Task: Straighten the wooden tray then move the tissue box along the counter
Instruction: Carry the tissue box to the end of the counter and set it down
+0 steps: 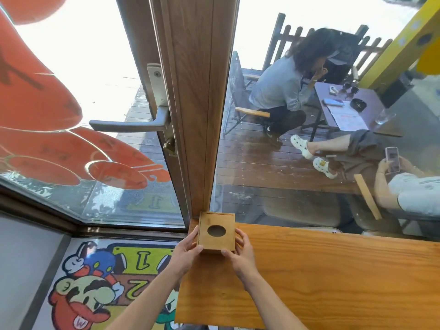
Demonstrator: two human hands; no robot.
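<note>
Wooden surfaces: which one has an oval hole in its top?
The tissue box, held between the left hand and right hand; the counter is unbroken.

Bright window (78, 67) glare — sharp, edges bent.

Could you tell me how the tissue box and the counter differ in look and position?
The tissue box is a small block with a dark oval hole in its top; the counter is a long flat slab with no opening. The box has a plain, darker top, the counter bold wavy grain. The box is held between the left hand and right hand, at the counter's far left end by the door frame. Both are honey-coloured wood.
</note>
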